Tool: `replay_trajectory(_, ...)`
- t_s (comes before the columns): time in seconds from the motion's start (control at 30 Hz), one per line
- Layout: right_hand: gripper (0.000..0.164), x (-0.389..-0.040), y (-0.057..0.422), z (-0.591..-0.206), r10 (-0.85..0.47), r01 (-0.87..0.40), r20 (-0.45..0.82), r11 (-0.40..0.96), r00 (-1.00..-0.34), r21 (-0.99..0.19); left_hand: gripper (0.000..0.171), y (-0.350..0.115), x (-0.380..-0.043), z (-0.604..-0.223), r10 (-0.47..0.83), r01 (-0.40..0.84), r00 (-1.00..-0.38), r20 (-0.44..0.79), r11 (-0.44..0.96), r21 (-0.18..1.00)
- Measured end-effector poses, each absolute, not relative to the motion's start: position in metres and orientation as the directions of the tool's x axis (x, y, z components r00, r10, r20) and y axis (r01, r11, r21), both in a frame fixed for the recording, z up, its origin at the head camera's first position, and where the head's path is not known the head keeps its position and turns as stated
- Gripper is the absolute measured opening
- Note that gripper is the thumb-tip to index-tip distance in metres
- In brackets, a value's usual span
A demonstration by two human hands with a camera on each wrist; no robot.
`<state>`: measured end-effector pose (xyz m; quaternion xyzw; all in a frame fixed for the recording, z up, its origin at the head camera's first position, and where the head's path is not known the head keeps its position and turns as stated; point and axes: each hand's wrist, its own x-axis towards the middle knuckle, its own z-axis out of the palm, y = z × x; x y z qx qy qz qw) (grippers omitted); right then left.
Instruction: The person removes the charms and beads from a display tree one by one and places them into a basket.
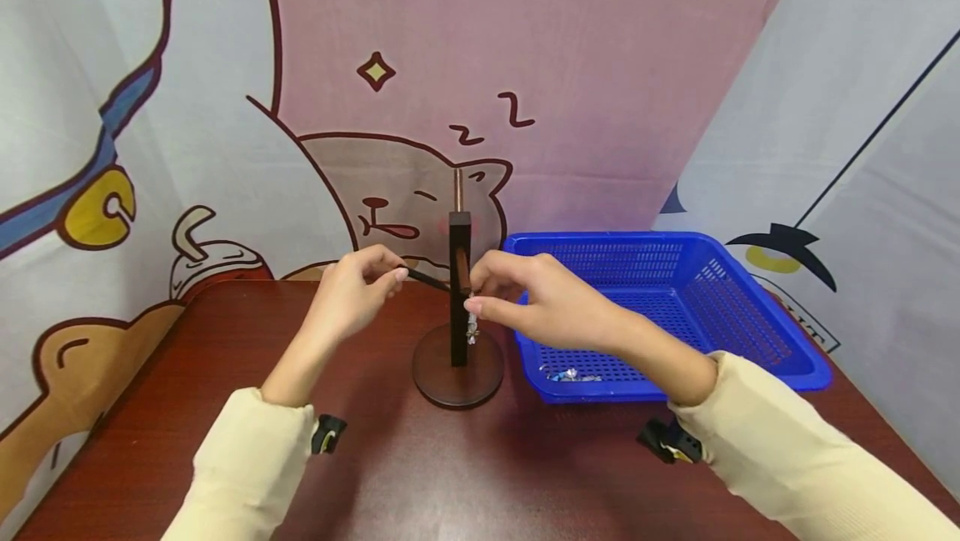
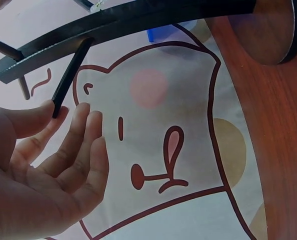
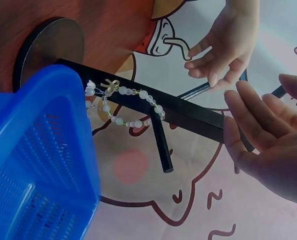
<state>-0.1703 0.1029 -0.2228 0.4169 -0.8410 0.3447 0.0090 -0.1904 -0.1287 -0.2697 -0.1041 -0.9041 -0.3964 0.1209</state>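
A dark wooden display stand with a round base and side pegs stands upright on the table. My left hand pinches the tip of the left peg between thumb and index finger, the other fingers loosely bent. A bracelet of pale beads with a gold bow and a white flower charm hangs from the opposite peg. My right hand is beside the post with its fingers relaxed, holding nothing and apart from the bracelet. In the head view it partly covers that peg.
A blue plastic basket stands on the table right of the stand, with small beaded pieces in its near left corner. The reddish-brown table ends at a cartoon-printed cloth behind.
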Motion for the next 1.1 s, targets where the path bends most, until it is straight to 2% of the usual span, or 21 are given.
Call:
replay_trajectory(0.23,0.01,-0.171,0.1,-0.224,-0.705,-0.726,0.318,0.402,-0.634,-0.558,0.011,-0.129,-0.195,-0.269,0.094,0.256,-0.96,0.263,0.674,0.692)
replay_trajectory(0.53,0.014,-0.17,0.102,-0.225,-0.706,-0.714,0.293,0.419,-0.645,-0.561,0.01,-0.128,-0.197,-0.269,0.092,0.249,-0.962,0.257,0.681,0.689)
replay_trajectory(1.1,0.007,-0.181,0.114,-0.252,-0.642,-0.602,0.211,0.482,-0.737,-0.637,0.01,-0.127,-0.196,-0.266,0.088,0.223,-0.97,0.225,0.685,0.693)
